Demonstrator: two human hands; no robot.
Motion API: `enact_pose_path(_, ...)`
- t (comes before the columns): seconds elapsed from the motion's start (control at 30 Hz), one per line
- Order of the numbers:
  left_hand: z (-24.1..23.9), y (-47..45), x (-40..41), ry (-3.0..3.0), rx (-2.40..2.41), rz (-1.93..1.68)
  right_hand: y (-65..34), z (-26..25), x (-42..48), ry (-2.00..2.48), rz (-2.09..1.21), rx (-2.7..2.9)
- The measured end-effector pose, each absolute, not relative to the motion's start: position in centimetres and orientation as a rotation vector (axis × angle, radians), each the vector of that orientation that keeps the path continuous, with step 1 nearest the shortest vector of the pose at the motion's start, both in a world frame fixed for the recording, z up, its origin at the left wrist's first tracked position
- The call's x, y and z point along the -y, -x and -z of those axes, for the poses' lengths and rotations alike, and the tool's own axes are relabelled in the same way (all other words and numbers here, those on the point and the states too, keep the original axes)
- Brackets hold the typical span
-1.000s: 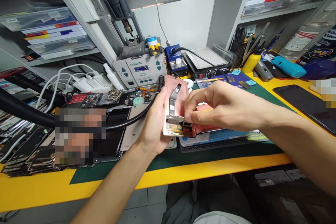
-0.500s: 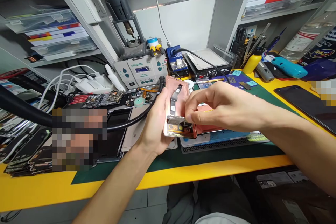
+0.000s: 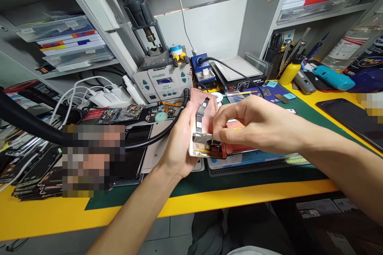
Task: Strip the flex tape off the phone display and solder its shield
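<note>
Fingers [image 3: 230, 112] of the right hand [image 3: 257, 125] pinch a thin silvery flap [image 3: 202, 138] on a copper-pink rectangular phone panel [image 3: 212, 104] gripped by the left hand [image 3: 178, 141].

Below the panel stretches a yellow tabletop [image 3: 254, 196], bearing a dark green flat mat [image 3: 254, 177]. Beyond the panel, to its left, stands a grey-and-white boxy control station [image 3: 151, 87]; beyond it to the right sits a black boxy device with a pale flat top [image 3: 239, 68]. A glossy black smartphone [image 3: 350, 121] lies well right of the panel. Tilted, the panel itself is raised over the mat, the left thumb along its left edge, the other left fingers mostly hidden behind. A narrow grey ribbon cable [image 3: 199, 118] runs down its face towards the flap, near its lower end.
</note>
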State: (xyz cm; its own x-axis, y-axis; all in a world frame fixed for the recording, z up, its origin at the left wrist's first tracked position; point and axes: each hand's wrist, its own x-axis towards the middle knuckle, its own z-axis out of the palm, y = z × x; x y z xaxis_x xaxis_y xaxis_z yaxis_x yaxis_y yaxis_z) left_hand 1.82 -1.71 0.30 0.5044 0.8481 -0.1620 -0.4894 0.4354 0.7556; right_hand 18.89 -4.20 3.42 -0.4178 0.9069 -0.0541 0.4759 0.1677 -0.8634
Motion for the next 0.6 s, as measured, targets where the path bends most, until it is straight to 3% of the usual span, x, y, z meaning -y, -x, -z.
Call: enact_pose_path(0.6, -0.31, -1.68, 1.6, -0.733, -0.667, -0.867, -18.4, -3.47, 4.69, 1.32, -1.094, 1.949)
